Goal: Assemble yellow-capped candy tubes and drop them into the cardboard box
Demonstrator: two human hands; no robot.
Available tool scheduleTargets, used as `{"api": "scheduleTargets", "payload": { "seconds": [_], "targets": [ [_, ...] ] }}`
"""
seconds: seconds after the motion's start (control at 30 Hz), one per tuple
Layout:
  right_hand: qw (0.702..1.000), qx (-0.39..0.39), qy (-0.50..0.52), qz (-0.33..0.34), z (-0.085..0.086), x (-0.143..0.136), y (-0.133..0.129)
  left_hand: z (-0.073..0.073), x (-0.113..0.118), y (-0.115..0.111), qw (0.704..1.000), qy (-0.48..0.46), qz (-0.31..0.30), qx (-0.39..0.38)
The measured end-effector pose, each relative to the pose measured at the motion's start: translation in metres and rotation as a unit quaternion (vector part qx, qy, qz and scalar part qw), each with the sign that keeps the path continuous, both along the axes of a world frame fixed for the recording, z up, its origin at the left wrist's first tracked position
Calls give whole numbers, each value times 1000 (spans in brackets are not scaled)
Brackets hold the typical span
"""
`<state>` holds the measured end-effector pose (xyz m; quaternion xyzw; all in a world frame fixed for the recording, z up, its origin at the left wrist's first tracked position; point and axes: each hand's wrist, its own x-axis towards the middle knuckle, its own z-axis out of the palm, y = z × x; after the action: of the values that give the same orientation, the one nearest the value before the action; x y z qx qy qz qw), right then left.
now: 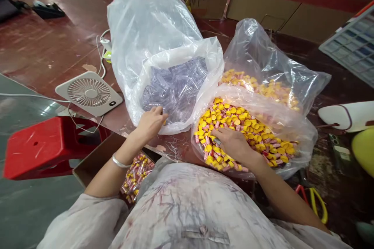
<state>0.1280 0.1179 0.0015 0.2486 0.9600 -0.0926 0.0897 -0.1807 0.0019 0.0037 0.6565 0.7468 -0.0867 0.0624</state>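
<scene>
My left hand is at the near rim of a white plastic bag holding many clear plastic tubes. Its fingers are curled together, and a bit of yellow shows at their tips, seemingly a yellow cap. My right hand reaches into a clear bag full of yellow caps with pink-patterned stems. Its fingers are bent together among the caps; what they pinch is hidden. Below my left forearm, a cardboard box holds many clear tubes with yellow caps and pink insides.
A white fan with cables lies left of the bags. A red stool stands at lower left. Large cartons stand behind. At right are a white device, a phone and yellow-handled scissors.
</scene>
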Motion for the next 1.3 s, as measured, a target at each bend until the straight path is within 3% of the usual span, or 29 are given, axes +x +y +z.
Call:
{"api": "scheduleTargets", "payload": {
  "seconds": [0.13,0.27,0.37,0.47,0.53,0.67,0.77,0.87,1.0,1.17,1.3],
  "targets": [
    [978,-101,157,-96,5,12,10,-9,2,9,998,-6,-44,-47],
    [884,-268,334,-188,4,12,10,-13,5,8,995,-63,-65,-50],
    [811,-361,398,-231,3,5,8,-15,7,4,987,-125,-92,-44],
    [758,-421,432,-248,3,-5,6,-17,12,2,974,-206,-98,-5],
    [732,-451,445,-250,5,-13,5,-20,17,4,950,-295,-102,5],
    [692,-497,461,-249,6,-25,2,-29,28,16,868,-487,-97,-32],
    [670,-510,474,-258,6,-29,0,-35,34,28,841,-535,-78,-33],
    [662,-504,480,-277,6,-29,0,-33,37,34,866,-496,-50,39],
    [677,-510,451,-279,8,-24,-3,-18,46,26,886,-426,-120,139],
    [721,-520,391,-238,13,-19,-6,7,61,8,897,-395,-165,109],
    [754,-532,321,-215,15,-19,-6,15,70,-1,886,-416,-166,117]
  ]
}}
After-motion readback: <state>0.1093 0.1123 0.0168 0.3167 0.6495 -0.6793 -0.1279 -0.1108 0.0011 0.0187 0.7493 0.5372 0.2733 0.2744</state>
